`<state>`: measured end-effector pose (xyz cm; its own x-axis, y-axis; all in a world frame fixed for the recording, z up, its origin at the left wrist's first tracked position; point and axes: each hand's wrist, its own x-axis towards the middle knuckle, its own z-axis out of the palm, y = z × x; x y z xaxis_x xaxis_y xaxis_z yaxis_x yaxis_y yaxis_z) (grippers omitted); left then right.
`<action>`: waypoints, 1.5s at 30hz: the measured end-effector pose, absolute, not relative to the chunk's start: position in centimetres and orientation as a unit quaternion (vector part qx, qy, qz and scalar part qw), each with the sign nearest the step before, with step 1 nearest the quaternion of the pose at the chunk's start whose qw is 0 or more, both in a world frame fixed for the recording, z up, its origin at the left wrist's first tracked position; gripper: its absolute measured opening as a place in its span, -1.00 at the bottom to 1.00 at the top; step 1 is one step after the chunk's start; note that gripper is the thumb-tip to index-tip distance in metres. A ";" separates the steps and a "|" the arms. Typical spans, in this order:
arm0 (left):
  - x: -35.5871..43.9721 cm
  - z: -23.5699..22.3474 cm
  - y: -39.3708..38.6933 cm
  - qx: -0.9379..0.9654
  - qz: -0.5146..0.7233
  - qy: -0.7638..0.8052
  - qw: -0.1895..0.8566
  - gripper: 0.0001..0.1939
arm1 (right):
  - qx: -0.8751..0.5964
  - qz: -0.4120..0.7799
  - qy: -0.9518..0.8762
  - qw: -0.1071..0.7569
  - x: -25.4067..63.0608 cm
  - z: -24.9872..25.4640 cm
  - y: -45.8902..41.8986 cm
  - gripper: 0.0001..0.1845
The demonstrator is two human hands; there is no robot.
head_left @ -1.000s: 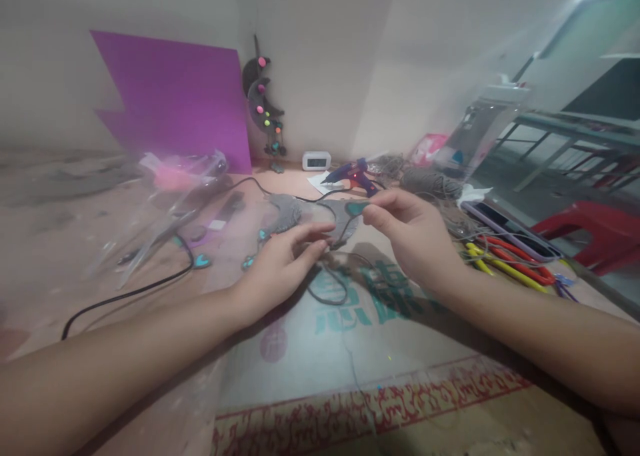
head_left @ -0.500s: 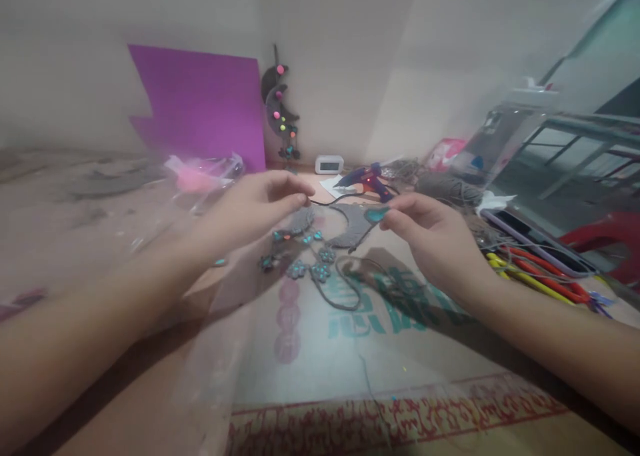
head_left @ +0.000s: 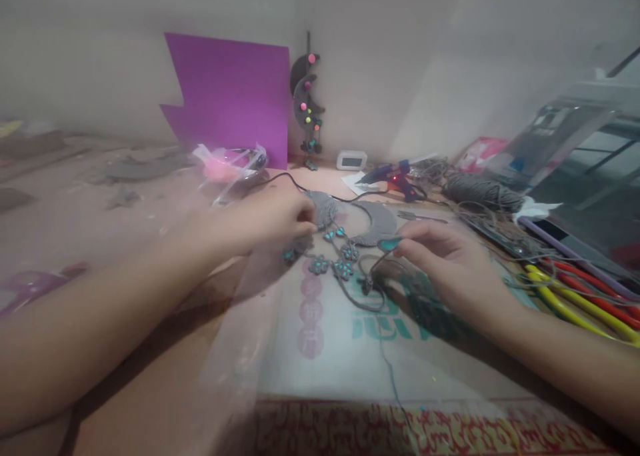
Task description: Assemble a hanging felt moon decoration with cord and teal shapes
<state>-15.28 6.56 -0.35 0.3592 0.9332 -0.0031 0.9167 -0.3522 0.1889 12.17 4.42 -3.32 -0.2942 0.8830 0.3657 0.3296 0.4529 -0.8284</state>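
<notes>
My right hand pinches a teal drop-shaped piece between thumb and fingertips. A grey cord runs down from it to a small dark star-like piece hanging just over the board. My left hand is closed and blurred beside the wrapped end of a grey yarn crescent; what its fingers hold, if anything, is hidden. Grey flower-shaped pieces with teal spots lie below the crescent on strings, along with a loop of grey cord.
Behind stand a glue gun with a red light, a small white digital clock and a purple sheet. At right are grey yarn, a phone and yellow-handled and red-handled tools. A moon hanging is on the wall.
My right hand has lowered with the teal piece, and the dark star-like piece now hangs clear of the crescent. My left fingers have curled closed and dropped slightly. The view has shifted left.
</notes>
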 end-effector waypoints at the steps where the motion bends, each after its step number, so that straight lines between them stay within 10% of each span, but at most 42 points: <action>1: -14.8 -0.4 6.2 0.830 0.055 0.549 0.082 -0.76 | -0.421 0.322 -0.730 0.431 12.2 -3.4 4.5 -0.86; 8: -13.5 -2.4 4.1 0.861 0.059 0.493 0.108 -0.37 | -0.423 0.330 -0.721 0.439 12.4 -3.7 4.6 -0.85; 14: -13.8 -1.6 4.9 0.844 0.089 0.523 0.076 -0.80 | -0.415 0.366 -0.714 0.429 12.3 -3.8 4.6 -0.80; 22: -12.5 -3.7 5.5 0.838 0.105 0.535 -0.018 -0.53 | -0.410 0.358 -0.718 0.434 12.1 -3.4 4.4 -0.79; 45: -12.7 -5.3 6.5 0.838 0.186 0.512 0.000 -0.68 | -0.398 0.373 -0.725 0.421 11.6 -3.8 4.4 -0.83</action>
